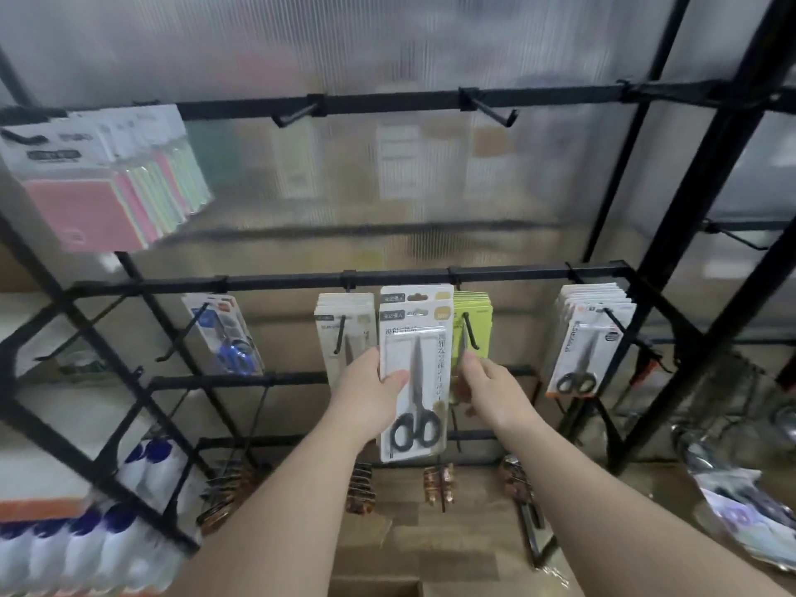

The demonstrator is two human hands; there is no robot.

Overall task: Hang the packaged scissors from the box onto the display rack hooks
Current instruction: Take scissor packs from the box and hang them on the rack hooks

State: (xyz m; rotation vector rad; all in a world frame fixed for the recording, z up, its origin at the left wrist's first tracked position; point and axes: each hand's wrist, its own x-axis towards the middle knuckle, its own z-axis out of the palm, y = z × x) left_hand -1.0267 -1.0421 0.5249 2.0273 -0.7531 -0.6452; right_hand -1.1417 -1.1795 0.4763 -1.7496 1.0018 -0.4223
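The black rack [430,277] filled my view, hung packs along its middle bar. I held the scissors pack [415,372] upright between two hooks, hang-hole on top, ready to slide on. My left hand [370,394] gripped its left edge, thumb across the front. My right hand [491,389] curled at the right edge — pinching or only steadying, I couldn't tell — just below the nearer hook [471,333].

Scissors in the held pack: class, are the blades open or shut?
Shut. In the pack, the scissors show a single narrow blade strip, and the two black handle loops sit close together.
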